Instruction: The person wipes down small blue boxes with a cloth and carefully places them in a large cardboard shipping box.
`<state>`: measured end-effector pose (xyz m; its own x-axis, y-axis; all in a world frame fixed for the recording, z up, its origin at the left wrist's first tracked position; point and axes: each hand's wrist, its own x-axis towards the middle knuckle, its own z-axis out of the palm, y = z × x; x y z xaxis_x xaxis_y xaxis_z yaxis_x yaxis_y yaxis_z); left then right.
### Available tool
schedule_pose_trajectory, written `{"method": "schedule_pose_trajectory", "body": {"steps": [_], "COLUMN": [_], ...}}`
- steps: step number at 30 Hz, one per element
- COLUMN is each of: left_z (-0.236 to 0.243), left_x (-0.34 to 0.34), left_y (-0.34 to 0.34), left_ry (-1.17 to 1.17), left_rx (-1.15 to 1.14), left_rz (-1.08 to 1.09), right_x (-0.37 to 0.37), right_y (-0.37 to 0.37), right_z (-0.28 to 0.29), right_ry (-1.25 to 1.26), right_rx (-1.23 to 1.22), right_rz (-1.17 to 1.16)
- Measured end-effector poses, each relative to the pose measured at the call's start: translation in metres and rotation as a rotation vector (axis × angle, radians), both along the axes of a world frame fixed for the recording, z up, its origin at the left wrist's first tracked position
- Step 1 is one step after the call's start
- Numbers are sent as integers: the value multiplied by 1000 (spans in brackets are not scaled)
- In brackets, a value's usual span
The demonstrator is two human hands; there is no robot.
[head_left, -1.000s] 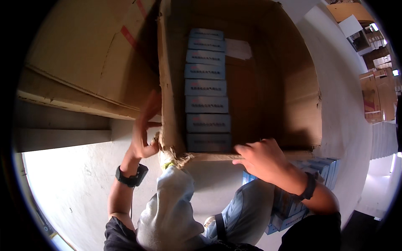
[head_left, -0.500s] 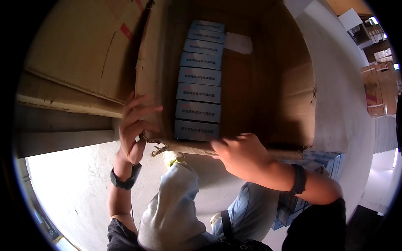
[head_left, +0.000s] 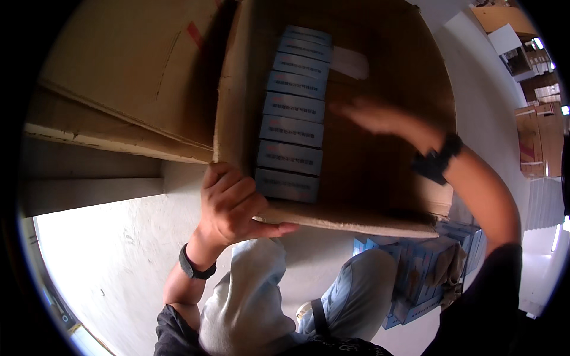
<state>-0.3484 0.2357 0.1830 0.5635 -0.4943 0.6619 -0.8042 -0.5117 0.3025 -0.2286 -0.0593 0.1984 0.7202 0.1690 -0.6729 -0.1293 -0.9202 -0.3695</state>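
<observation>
A large open cardboard box (head_left: 409, 77) is in front of me. Along its left inside wall stands a row of several light blue small boxes (head_left: 291, 132) with dark print. My left hand (head_left: 233, 204) grips the cardboard box at its near left corner, fingers curled over the rim and thumb stretched along the near edge. My right hand (head_left: 374, 116) is inside the cardboard box, blurred, just right of the blue row. Its fingers look stretched toward the row, and nothing shows in them. A whitish sheet (head_left: 350, 62) lies behind it, beside the far part of the row.
Another large cardboard box (head_left: 124, 77) stands close at the left. Below the near right corner are stacks of blue boxes (head_left: 421, 267) on the pale floor, with a brownish cloth (head_left: 448, 267) on them. Further right stand more cartons (head_left: 534, 139). My knees are below the near edge.
My right hand has left the near rim and moved forward into the cardboard box. My left hand has closed over the near left corner. The box appears slightly further right in view.
</observation>
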Motion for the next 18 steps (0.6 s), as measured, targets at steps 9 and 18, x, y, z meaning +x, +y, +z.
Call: {"method": "schedule_pose_trajectory", "body": {"steps": [9, 18], "left_z": [-18, -26], "left_x": [-2, -17], "left_y": [8, 49], "left_ry": [17, 140], "left_rx": [-111, -148], "left_rz": [-107, -385], "right_x": [146, 212], "right_y": [-26, -37], "right_z": [-170, -241], "right_ry": [-148, -512], "right_rx": [507, 519], "right_rz": [-680, -470]}}
